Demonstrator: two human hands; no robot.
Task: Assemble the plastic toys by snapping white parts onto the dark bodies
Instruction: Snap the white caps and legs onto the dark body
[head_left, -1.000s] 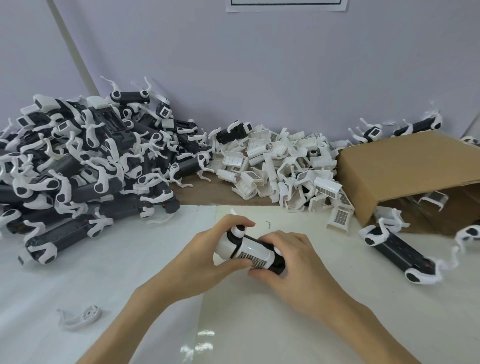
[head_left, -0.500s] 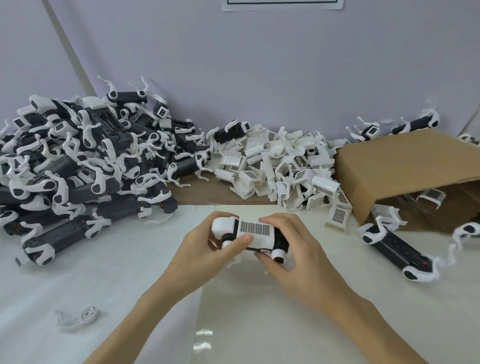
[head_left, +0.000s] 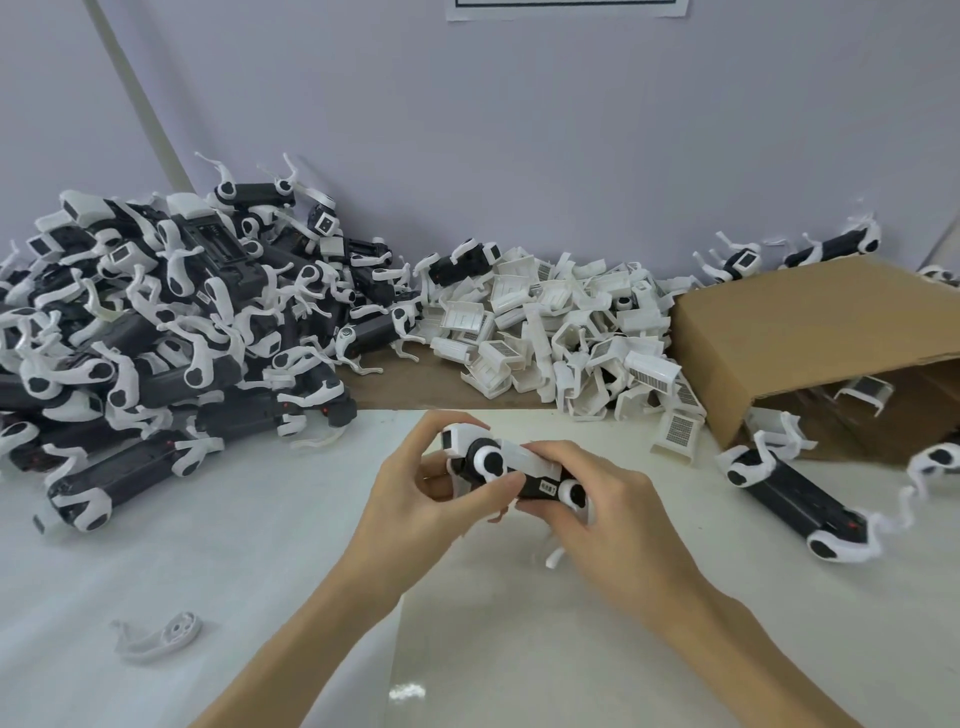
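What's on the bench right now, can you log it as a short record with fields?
held item: toy, dark body with white parts, gripped by both hands above the table
left hand: grips the toy's left end
right hand: grips its right end
left pile: dark toys with white legs
middle pile: loose white parts
right: cardboard box on its side
near left: single white leg piece

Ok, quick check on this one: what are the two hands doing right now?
Left hand: fingers curled round the toy body, holding its left end.
Right hand: gripping the same toy body at its right end.
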